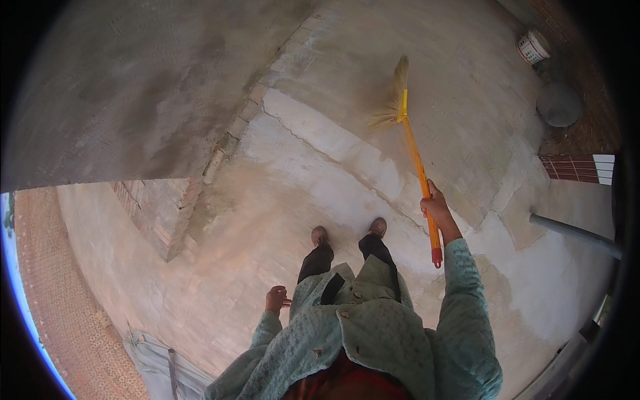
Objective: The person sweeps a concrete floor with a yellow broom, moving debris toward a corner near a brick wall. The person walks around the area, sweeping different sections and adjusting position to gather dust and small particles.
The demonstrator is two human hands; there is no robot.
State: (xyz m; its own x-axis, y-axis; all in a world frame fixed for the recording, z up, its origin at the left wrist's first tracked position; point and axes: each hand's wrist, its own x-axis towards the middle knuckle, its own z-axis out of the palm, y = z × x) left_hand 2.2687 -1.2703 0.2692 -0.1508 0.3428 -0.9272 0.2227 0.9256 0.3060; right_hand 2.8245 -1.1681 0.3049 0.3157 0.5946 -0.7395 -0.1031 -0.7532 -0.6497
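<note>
I see right hand (435,203) gripping broom (415,155), centre-right; left hand (277,300), lower centre, fingers half-open; cracked concrete floor (320,180) mid-frame; bucket (533,48) upper right.

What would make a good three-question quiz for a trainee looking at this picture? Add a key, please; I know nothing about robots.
1. Which grip holds the broom, the person's left or right?
2. True or false: the broom has a red tip at one end.
3. Where does the white bucket appear in the picture? A) lower left; B) upper right; C) lower middle.

Key: 1. The right grip. 2. True. 3. B.
</note>
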